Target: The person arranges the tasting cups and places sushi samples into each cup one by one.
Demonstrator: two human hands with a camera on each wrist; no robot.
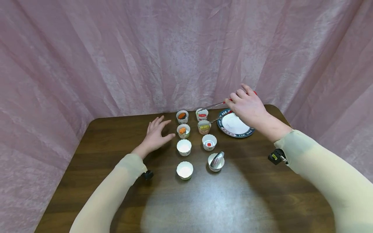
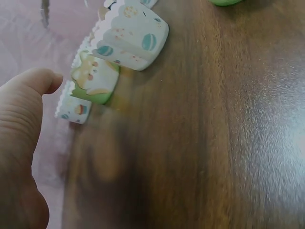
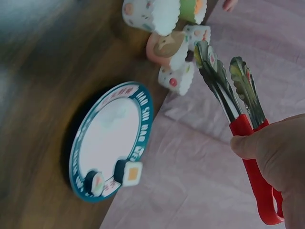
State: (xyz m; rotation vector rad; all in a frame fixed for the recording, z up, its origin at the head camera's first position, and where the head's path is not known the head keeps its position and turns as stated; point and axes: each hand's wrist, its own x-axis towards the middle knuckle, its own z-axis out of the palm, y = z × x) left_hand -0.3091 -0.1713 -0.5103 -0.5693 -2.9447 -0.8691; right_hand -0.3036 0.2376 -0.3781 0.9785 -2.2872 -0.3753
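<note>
My right hand (image 1: 244, 105) holds metal tongs (image 3: 250, 124) by their red handles, thumb along one side. The tongs' arms stand apart, their scalloped tips above the two back paper cups of the right column. One cup (image 1: 202, 117) there holds a red piece (image 1: 202, 115); the other cup (image 1: 204, 131) holds a yellow-green piece (image 1: 204, 127). Whether a tip touches either piece, I cannot tell. Fingers spread, my left hand (image 1: 155, 134) hovers left of a green-based cup (image 1: 183, 135) with an orange piece (image 1: 182, 130); nothing is in it.
Beside the tongs lies a blue-rimmed plate (image 3: 76, 157) bearing two sushi pieces (image 3: 129, 172). Nearer cups include one with a red-centred piece (image 1: 209, 144) and one with a silvery fish-like piece (image 1: 217, 159). Two white cups (image 1: 185, 171) stand left of them. A pink curtain (image 1: 175, 58) hangs behind the table.
</note>
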